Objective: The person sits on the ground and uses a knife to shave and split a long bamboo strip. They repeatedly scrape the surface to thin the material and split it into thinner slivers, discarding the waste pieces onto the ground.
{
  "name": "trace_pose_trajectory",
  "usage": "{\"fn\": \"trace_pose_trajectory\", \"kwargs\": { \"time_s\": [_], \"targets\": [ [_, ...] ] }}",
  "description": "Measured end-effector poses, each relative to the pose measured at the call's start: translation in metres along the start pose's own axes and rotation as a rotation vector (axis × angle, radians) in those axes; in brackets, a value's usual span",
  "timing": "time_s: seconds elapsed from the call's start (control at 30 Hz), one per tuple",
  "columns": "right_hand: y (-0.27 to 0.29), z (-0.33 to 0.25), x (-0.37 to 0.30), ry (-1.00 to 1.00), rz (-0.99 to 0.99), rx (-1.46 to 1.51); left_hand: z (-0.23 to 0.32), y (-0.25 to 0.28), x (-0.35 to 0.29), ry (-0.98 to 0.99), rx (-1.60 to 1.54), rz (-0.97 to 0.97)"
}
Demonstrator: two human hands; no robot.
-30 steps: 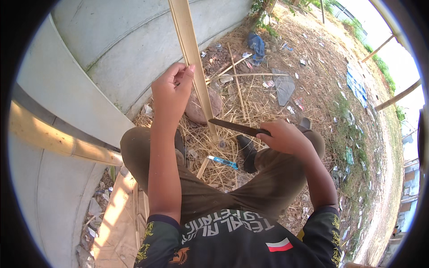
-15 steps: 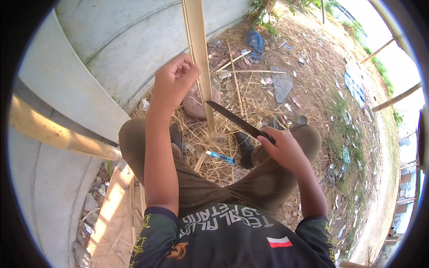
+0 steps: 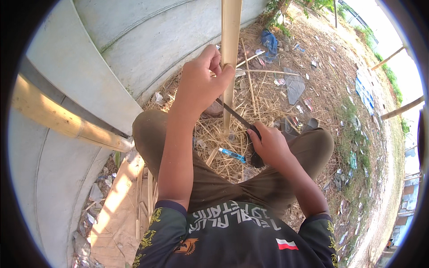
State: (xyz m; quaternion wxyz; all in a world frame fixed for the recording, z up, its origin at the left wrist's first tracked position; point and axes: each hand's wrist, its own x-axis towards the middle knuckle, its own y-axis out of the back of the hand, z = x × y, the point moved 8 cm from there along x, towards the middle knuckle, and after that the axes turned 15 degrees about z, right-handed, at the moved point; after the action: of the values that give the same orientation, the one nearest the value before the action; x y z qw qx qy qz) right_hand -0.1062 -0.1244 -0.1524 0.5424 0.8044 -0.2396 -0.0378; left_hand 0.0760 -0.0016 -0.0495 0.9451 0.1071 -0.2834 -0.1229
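Note:
A long pale bamboo slat [image 3: 232, 35] stands nearly upright in front of me, its lower end down in the straw. My left hand [image 3: 208, 79] pinches its left edge between thumb and fingers, well above the ground. In my right hand [image 3: 271, 145] is a dark-bladed knife [image 3: 240, 119], gripped by its black handle. The blade points up and left and crosses the slat below my left hand. Whether the edge bites into the wood, I cannot tell.
Between my legs a blue cutter [image 3: 232, 155] lies on straw shavings. Thin sticks [image 3: 248, 80], a grey scrap [image 3: 294, 87] and blue plastic [image 3: 269, 44] litter the ground ahead. A pale wall [image 3: 147, 44] and a thick bamboo pole [image 3: 67, 120] stand at left.
The view has shifted, so everything sits farther right. The knife has turned so its blade looks narrower and now crosses the slat; my right hand has come closer to the slat.

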Motion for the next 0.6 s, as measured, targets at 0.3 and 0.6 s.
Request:
{"fn": "trace_pose_trajectory", "kwargs": {
  "time_s": [0.3,0.6],
  "targets": [
    [-0.115,0.015,0.003,-0.132,0.168,0.112,0.023,-0.011,-0.010,-0.194,-0.186,0.086],
    [-0.225,0.116,-0.031,-0.315,-0.238,-0.027,0.033,-0.040,-0.016,-0.204,-0.170,0.036]
  ]
}}
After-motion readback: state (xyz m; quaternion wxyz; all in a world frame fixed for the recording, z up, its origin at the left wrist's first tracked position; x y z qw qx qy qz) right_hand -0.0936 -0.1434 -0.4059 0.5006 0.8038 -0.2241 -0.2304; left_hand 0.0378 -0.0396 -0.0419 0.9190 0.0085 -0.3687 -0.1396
